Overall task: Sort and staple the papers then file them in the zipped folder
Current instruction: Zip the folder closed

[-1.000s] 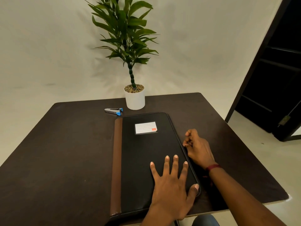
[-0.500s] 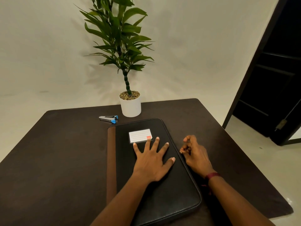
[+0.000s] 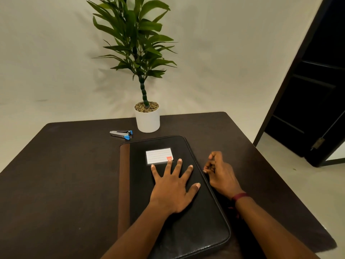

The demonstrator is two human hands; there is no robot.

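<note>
I see the zipped folder (image 3: 196,230) lying flat and closed in the middle of the desk (image 3: 56,184). My left hand (image 3: 173,187) rests open on its black cover, fingers spread, with one fingertip on the white label (image 3: 158,155). My right hand (image 3: 220,174) is at the folder's right edge with curled fingers; I cannot tell if it pinches something. The stapler (image 3: 121,134) lies behind the folder, near the white plant pot (image 3: 147,121).

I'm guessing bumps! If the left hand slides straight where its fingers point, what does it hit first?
Probably the white label on the folder; the left hand has one fingertip at its corner.
</note>
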